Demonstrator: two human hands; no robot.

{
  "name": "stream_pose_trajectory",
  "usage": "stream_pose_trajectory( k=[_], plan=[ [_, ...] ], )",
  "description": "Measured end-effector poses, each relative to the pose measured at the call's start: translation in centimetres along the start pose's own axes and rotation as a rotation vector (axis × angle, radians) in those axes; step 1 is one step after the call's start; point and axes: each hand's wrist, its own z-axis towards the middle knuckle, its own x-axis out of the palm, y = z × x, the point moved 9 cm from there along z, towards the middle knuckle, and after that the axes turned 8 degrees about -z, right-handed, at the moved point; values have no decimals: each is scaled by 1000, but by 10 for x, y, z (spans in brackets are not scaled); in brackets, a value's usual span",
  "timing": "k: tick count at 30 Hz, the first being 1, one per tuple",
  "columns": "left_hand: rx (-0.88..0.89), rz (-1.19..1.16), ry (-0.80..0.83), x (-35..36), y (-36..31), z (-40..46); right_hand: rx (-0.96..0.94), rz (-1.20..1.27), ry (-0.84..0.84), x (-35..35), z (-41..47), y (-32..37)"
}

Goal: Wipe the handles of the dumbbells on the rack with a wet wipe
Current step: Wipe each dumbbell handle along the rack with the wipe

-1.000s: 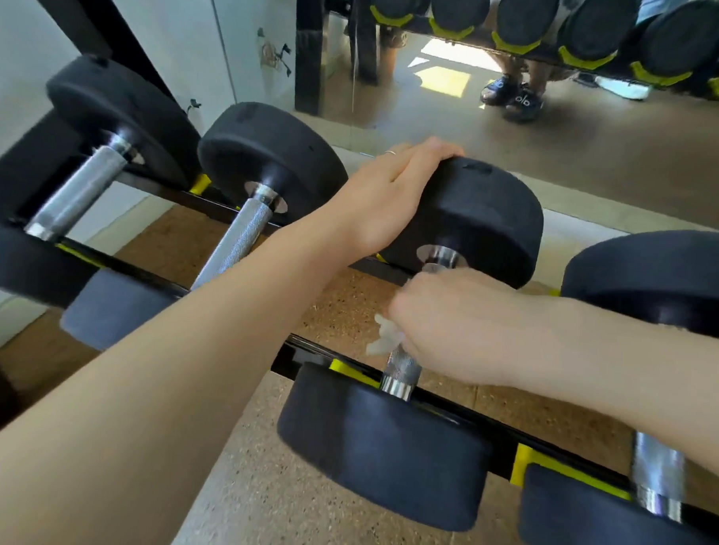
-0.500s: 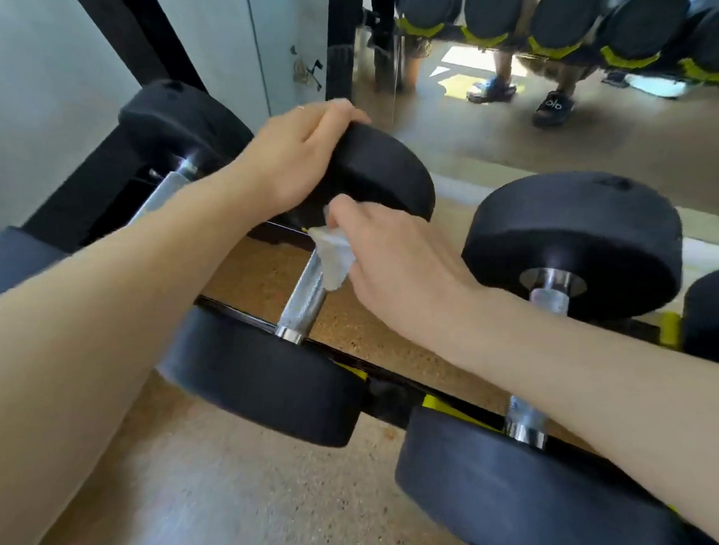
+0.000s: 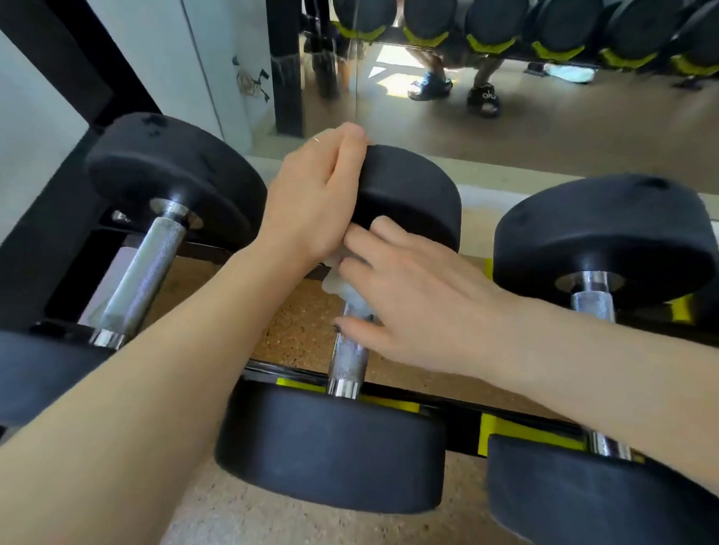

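- The left dumbbell [image 3: 144,263] is lying on the black rack [image 3: 462,435], its knurled handle [image 3: 145,277] bare and uncovered, its far head near the wall.
- The left hand [image 3: 311,200] is resting over the far head [image 3: 410,196] of the middle dumbbell; its fingers are curling over the top edge of that head, so this grip is holding the weight itself. A thin ring [image 3: 315,139] is showing on one finger.
- The wet wipe [image 3: 341,282], a crumpled white wad, is sitting at the far end of the middle dumbbell's handle [image 3: 348,358], just below the far head and partly hidden under both hands.
- The right hand [image 3: 414,299] is reaching in from the right and covering the upper handle; its fingers are pressing the wipe against the metal while the thumb is lying along the handle's near side. How tightly this grip is closing round the bar cannot be told.
- The near head [image 3: 333,448] of the middle dumbbell is hanging in front of the rack's near rail, beside yellow markings [image 3: 528,434].
- The right dumbbell [image 3: 606,242] is lying just beside, untouched.
- A mirror [image 3: 521,114] at the far side is reflecting more dumbbells and a person's sandalled feet.
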Motion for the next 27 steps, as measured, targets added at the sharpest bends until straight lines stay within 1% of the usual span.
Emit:
stream_pose_trajectory(
  k=[2,4,8,12,15,17,21,27],
  plan=[
    [18,-13,10,-1,0,0,-75,-21,-6,6,5,-2],
    [22,-15,26,0,1,1,-115,7,-21,10,8,-2],
    [27,-29,39,0,2,2,-89,41,-85,13,9,-3],
    [8,-31,34,1,3,3,-22,34,-144,12,12,-4],
    [-12,-48,41,2,5,4,68,-24,-165,9,12,-12],
    [-30,-58,35,1,6,4,114,-19,-194,7,8,-16],
    [-40,-77,34,1,6,3,228,104,-237,7,-3,-16],
    [-46,-91,27,0,7,3,399,266,-214,7,-15,-23]
  ],
)
